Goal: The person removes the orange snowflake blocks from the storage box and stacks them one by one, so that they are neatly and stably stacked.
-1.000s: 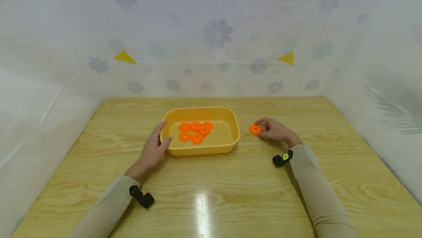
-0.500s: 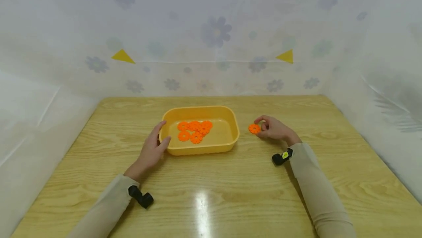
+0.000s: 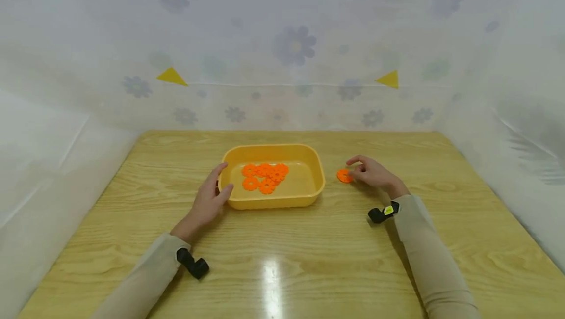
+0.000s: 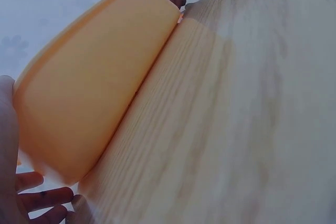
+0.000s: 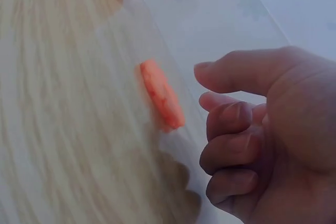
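Note:
In the head view my left hand (image 3: pixel 206 205) holds the left end of a shallow yellow plastic basin (image 3: pixel 273 202), fingers and thumb at its rim. Several orange flower-shaped plastic discs (image 3: pixel 250 183) lie inside, some overlapping. To the right of the basin, my right hand (image 3: pixel 374 173) is just beside a small orange stack of such discs (image 3: pixel 343 176) on the table. The right wrist view shows the orange stack (image 5: pixel 161 95) apart from the thumb and fingers, with a gap between. The left wrist view shows the outer wall of the basin (image 4: pixel 97 77).
The wood-grain table (image 3: pixel 318 250) carries the basin and the stack. A pale flower-print sheet (image 3: pixel 265 64) with two yellow triangles (image 3: pixel 388 79) hangs behind it, and white sheets flank both sides. Each wrist wears a small black camera (image 3: pixel 198 268).
My right thumb and fingers have let go of the orange disc stack, which now lies on the table. My left hand stays on the basin. The head view has shifted slightly.

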`<state>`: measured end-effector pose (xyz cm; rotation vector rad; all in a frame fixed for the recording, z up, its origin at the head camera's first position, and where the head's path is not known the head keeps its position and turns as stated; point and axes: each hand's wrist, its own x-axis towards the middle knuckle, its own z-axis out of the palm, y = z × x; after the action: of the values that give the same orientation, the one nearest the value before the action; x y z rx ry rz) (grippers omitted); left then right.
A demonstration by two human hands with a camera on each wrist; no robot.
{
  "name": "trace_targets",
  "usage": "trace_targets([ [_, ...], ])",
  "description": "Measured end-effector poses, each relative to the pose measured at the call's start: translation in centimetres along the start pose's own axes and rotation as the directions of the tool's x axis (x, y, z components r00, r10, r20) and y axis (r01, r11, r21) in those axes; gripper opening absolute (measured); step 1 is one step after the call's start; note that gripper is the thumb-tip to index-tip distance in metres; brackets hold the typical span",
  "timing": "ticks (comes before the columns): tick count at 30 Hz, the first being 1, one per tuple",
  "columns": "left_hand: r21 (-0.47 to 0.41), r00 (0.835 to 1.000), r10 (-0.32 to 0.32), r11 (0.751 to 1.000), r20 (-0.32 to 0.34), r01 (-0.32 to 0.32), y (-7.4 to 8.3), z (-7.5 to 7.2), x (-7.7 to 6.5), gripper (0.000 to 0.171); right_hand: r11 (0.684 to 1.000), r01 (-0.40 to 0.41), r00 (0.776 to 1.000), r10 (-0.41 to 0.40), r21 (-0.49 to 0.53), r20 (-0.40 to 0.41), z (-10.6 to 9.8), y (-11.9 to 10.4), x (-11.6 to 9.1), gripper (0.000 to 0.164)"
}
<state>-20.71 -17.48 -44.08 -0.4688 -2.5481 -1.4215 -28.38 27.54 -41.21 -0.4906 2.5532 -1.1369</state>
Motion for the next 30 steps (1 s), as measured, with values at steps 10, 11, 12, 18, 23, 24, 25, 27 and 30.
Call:
trace_targets([
  [10, -0.022, 1.0, 0.007, 1.0, 0.016, -0.006, 0.5, 0.1, 0.1, 0.055, 0.991, 0.119, 0.984, -0.11, 0.057, -0.14, 0.4, -1.6, 0.1, 0.036],
  [11, -0.025, 1.0, 0.007, 1.0, 0.018, -0.006, 0.5, 0.1, 0.1, 0.055, 0.988, 0.141, 0.98, -0.13, 0.065, -0.152, 0.5, -1.8, 0.3, 0.035],
  [12, -0.026, 1.0, 0.008, 1.0, 0.018, -0.007, 0.5, 0.1, 0.1, 0.055, 0.984, 0.163, 0.975, -0.149, 0.072, -0.162, 0.6, -2.0, 0.4, 0.034],
  [18, -0.011, 1.0, 0.016, 1.0, 0.001, -0.016, 0.1, 0.2, 0.0, 0.054, 0.966, 0.244, 0.951, -0.22, 0.091, -0.218, 1.5, -3.4, 1.5, 0.026],
  [23, 0.008, 0.999, 0.03, 1.0, -0.011, -0.03, 0.0, 0.3, -0.2, 0.054, 0.962, 0.257, 0.949, -0.234, 0.09, -0.209, 2.1, -5.1, 1.6, 0.021],
  [24, -0.001, 1.0, 0.02, 1.0, -0.004, -0.02, 0.6, 0.1, -0.3, 0.054, 0.96, 0.268, 0.948, -0.246, 0.085, -0.202, 2.2, -5.7, 1.5, 0.021],
  [25, -0.004, 1.0, 0.012, 1.0, 0.0, -0.012, 1.3, 0.0, -0.4, 0.053, 0.96, 0.271, 0.947, -0.251, 0.078, -0.198, 2.3, -6.4, 1.2, 0.02],
  [27, -0.009, 1.0, -0.004, 1.0, 0.009, 0.004, 2.4, -0.3, -0.5, 0.053, 0.956, 0.283, 0.945, -0.265, 0.074, -0.191, 2.5, -7.1, 1.2, 0.02],
  [30, -0.009, 1.0, -0.026, 1.0, 0.014, 0.026, 2.7, -0.4, -0.5, 0.054, 0.949, 0.305, 0.94, -0.286, 0.083, -0.187, 2.8, -7.0, 1.7, 0.02],
])
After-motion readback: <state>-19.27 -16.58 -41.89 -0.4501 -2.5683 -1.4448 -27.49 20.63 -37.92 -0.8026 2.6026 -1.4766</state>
